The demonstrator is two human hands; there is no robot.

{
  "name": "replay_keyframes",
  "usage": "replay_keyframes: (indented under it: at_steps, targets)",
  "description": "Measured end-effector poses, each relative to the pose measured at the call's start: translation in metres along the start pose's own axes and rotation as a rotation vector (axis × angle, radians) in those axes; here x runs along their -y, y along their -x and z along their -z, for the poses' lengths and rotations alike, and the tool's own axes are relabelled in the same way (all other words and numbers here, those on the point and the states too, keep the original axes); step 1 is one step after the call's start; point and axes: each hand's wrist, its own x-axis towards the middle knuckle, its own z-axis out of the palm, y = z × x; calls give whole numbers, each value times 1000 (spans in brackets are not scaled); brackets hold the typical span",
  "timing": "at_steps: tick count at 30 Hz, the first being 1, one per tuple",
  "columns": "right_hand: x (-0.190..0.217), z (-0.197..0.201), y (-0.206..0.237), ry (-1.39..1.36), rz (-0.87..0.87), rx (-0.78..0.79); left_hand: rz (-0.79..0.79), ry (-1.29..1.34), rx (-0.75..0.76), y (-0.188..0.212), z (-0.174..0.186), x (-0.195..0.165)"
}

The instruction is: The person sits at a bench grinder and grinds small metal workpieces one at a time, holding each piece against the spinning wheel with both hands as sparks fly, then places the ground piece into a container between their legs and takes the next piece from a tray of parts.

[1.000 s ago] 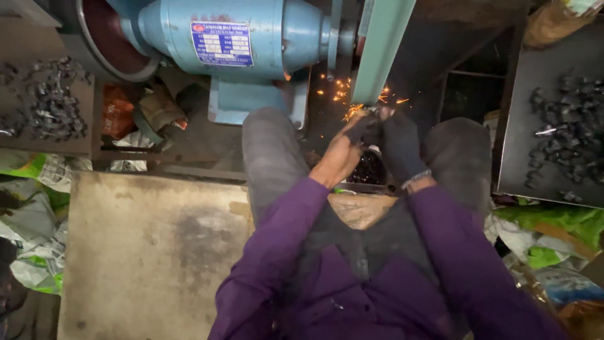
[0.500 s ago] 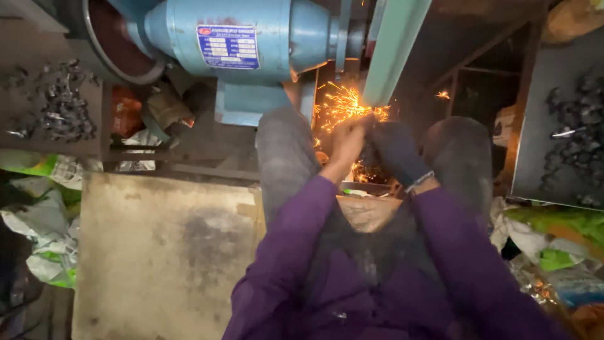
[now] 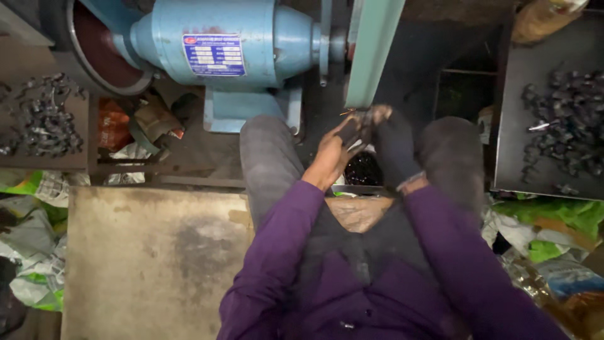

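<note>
My left hand (image 3: 332,151), bare, and my right hand (image 3: 391,146), in a dark glove, meet in front of my knees on a small dark metal piece (image 3: 362,117). The piece sits just below the green guard (image 3: 371,50) of a blue bench grinder (image 3: 220,47). No sparks show. Both hands pinch the piece from either side; its shape is blurred. My purple sleeves run down from the hands to the bottom of the view.
A dark tray (image 3: 513,126) at right holds several small black metal parts (image 3: 566,132). More such parts (image 3: 44,119) lie on a tray at left. A worn flat board (image 3: 151,258) lies at lower left. Green and white plastic scraps (image 3: 31,252) litter both sides.
Half a second ago bright sparks flew where the piece met the wheel. Now the sparks have stopped and the hands with the piece sit slightly back from the wheel.
</note>
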Motion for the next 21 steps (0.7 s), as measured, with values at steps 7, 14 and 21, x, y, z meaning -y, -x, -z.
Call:
replay_keyframes:
  at_steps: [7, 14, 21]
  targets:
    - [24, 51, -4, 329, -28, 28, 200, -300, 99, 26, -30, -5]
    - [90, 207, -33, 1652, 704, -455, 318, -713, 873, 47, -30, 32]
    - [73, 278, -81, 1786, 489, -413, 108, -896, 901, 30, -36, 38]
